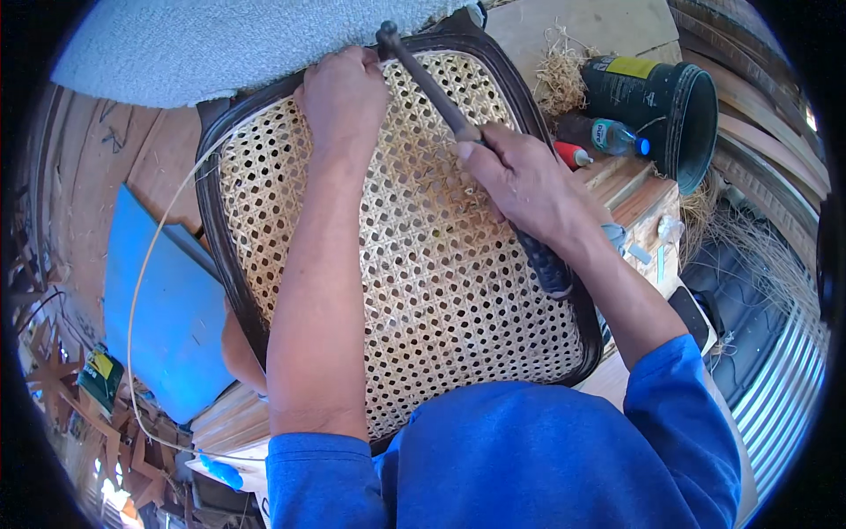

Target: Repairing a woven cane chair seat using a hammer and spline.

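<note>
A woven cane panel (pixel 423 300) in a dark wooden frame (pixel 211 234), like a chair seat or back, lies in front of me. My right hand (pixel 529 181) is wrapped round a hammer (pixel 432 93), which slants over the panel's right side. The hammer's small head is above the far edge of the frame, just right of my left hand (pixel 346 97). At that far edge my left hand is closed, fingers bent down beside the frame's inner rim. Whatever its fingertips pinch is hidden. From the frame's upper left, a long thin cane strand (pixel 141 273) loops down.
A pale blue towel-like cloth (pixel 220 53) lies beyond the frame. To the right are a dark bucket on its side (pixel 679 115), a plastic bottle (pixel 621 138), a red bottle (pixel 573 155) and wood shavings (pixel 564 75). A blue board (pixel 167 309) leans at left.
</note>
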`<control>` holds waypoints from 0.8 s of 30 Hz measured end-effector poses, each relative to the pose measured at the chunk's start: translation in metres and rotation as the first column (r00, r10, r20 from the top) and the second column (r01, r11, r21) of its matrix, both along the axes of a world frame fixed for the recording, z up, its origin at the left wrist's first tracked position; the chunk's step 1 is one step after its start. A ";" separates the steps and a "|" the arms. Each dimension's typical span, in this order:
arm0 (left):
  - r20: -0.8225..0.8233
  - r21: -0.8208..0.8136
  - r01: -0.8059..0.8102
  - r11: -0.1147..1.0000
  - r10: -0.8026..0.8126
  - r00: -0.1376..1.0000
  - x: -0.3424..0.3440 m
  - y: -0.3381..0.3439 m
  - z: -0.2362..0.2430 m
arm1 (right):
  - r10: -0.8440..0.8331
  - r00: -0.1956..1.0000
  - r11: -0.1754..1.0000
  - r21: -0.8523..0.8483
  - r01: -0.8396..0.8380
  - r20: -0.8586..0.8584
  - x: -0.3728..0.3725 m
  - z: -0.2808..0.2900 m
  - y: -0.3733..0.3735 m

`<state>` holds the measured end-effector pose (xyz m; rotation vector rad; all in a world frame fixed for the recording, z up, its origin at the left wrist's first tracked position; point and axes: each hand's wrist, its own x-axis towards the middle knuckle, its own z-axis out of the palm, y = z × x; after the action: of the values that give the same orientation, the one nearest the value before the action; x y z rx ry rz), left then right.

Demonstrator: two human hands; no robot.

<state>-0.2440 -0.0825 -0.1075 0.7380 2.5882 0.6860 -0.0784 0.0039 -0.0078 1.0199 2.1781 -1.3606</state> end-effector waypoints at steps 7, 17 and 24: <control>-0.088 0.126 0.056 0.990 -0.045 0.995 -0.003 -0.012 -0.010 | -0.179 0.981 0.984 -0.018 0.178 -0.070 0.014 -0.004 -0.004; -0.208 0.233 0.037 0.972 0.013 0.978 -0.001 -0.013 -0.019 | -0.084 0.989 0.992 0.083 0.095 -0.126 0.007 0.000 -0.008; -0.195 0.225 0.017 0.974 0.028 0.980 -0.001 -0.008 -0.016 | -0.060 0.985 0.992 0.096 0.077 -0.163 0.003 -0.004 -0.009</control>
<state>-0.2451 -0.0907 -0.1237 0.9101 2.7192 0.9659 -0.0749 -0.0055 -0.0122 1.0651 2.3719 -1.4186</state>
